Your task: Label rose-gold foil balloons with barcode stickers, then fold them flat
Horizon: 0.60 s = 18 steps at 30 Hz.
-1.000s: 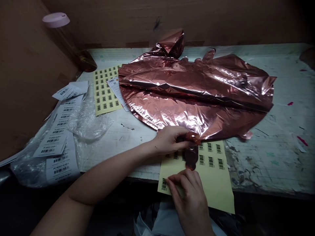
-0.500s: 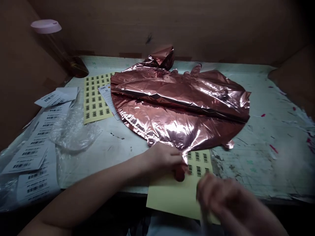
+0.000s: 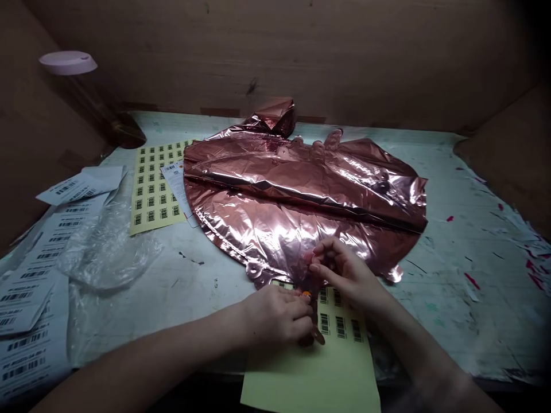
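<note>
Foil point(image 3: 297, 183) lies spread before me, its tail point(image 3: 313, 304) pinched in my left hand point(image 3: 278, 318), likely to steady it; my right hand point(image 3: 349, 272) curls narrowly, holding what I cannot tell.

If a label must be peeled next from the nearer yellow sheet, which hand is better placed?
Probably the right hand: it is close to the printed labels on that sheet. The left hand seems occupied, gripping the shiny foil by its narrow end.
</note>
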{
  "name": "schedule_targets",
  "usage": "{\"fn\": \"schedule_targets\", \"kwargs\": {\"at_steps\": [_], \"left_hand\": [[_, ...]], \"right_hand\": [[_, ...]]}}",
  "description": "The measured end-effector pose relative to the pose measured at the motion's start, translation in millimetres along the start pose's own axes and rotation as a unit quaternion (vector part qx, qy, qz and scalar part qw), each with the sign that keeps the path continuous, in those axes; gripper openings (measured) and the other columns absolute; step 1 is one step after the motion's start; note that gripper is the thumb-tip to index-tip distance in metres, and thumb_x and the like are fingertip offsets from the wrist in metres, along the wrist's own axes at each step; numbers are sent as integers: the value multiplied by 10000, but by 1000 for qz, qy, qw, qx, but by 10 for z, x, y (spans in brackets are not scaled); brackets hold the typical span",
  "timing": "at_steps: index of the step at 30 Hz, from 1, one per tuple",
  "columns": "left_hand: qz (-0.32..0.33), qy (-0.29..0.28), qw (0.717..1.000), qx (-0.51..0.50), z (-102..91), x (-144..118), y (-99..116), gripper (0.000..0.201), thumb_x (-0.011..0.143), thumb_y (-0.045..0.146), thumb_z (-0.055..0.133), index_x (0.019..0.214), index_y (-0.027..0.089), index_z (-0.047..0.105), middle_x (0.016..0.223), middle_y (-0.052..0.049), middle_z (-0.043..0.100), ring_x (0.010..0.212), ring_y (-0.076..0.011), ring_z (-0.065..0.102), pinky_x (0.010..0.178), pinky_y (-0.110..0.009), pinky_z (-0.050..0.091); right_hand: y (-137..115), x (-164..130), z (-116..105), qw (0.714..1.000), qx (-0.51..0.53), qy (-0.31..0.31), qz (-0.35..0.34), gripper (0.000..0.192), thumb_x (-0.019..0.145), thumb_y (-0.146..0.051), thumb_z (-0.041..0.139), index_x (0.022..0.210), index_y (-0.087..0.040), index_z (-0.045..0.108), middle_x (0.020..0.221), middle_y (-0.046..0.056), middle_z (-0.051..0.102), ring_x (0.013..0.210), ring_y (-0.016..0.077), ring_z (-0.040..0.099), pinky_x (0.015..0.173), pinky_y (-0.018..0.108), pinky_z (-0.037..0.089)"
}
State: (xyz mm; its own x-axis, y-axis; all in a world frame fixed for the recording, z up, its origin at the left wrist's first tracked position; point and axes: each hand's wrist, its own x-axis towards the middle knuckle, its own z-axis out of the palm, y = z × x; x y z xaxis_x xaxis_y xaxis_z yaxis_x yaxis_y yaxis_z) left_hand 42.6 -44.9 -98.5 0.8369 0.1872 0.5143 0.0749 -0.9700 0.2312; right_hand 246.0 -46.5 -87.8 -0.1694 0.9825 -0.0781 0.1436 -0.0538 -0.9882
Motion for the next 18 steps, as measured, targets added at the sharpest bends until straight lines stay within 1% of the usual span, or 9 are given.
{"fn": "schedule_targets", "kwargs": {"at_steps": [3,6,10,12,14,16,18], "left_hand": [[22,44,999,-2,-6,9,-5,238,943,215,566,741,147,670,808,-42,736,739,-127,694,806,-253,617],[21,48,999,-6,-11,16,-9,232,937,238,585,742,145,670,804,-44,730,748,-128,694,807,-255,616],[19,49,998,-16,-6,12,-4,186,928,226,599,780,147,681,840,-47,732,771,-135,697,823,-265,608],[19,47,999,-17,-1,5,-6,161,923,220,607,800,148,683,846,-43,734,765,-136,697,824,-267,604],[20,41,999,-17,4,-5,-16,137,918,217,615,820,149,683,837,-37,734,756,-136,698,817,-266,601],[20,22,999,-24,7,-17,-25,120,913,213,621,826,152,677,839,-38,734,765,-138,702,809,-262,597],[7,-10,999,-44,-1,-29,-16,108,907,204,622,820,157,666,854,-45,733,788,-138,708,802,-251,592]], "right_hand": [[24,-3,27,1000,-22,17,-8,207,878,-331,640,1002,-224,514,942,31,591,854,164,606,725,312,540],[47,-8,36,997,-68,27,-21,170,898,-325,613,997,-218,525,944,41,590,848,170,609,706,313,546],[58,-26,49,982,-178,43,-55,147,894,-286,622,996,-203,555,918,46,593,808,168,597,690,311,540],[62,-12,68,965,-245,52,-80,142,878,-262,647,978,-203,565,884,36,584,794,173,577,674,308,522],[69,26,78,941,-313,73,-107,183,857,-272,682,974,-199,562,893,39,573,826,193,558,703,333,506],[64,57,53,916,-367,112,-119,221,856,-304,686,991,-190,553,942,61,562,876,221,544,747,369,494],[27,18,-23,891,-404,167,-121,201,890,-314,627,1019,-179,554,978,86,554,896,243,540,757,394,488]]}}
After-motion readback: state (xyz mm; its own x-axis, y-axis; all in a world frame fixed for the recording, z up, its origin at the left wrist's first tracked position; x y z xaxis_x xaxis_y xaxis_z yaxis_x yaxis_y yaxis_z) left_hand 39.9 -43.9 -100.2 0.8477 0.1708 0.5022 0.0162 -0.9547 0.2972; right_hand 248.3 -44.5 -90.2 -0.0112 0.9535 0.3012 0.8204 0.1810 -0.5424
